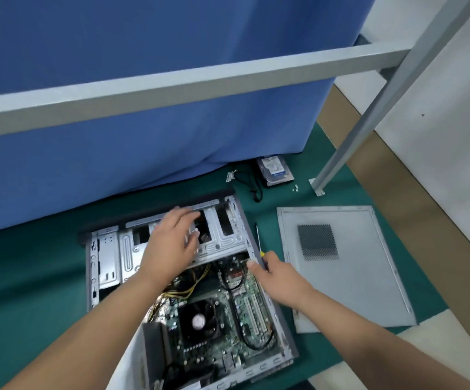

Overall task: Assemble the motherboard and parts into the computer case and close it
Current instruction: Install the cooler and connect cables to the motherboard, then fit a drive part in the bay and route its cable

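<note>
Fingers (191, 235) of my left hand (171, 243) lie spread and relaxed over the drive cage (219, 235) at the far end of the computer case (281, 327), touching the metal and gripping nothing. My right hand (276, 274) curls over the case's right wall, thumb inside and fingers outside, holding that rim; the yellow-handled screwdriver (257, 237) lies just beside it on the table (31, 277).

The case rests open on its side near the middle of the table, with the motherboard (245, 305) already inside. The hard drive (276, 171) sits well apart toward the far edge, beside a black cable (253, 181) and a few loose screws (295, 188). The side panel (354, 277) lies flat to the right of the case.

The step in hand seems to be readying the cage for the drive. I should keep the right hand bracing the case and feel for a clear bay before fetching the drive.

My left palm covers the bay beneath it, and blur hides what the fingertips touch. The case's near end runs out of view.
</note>
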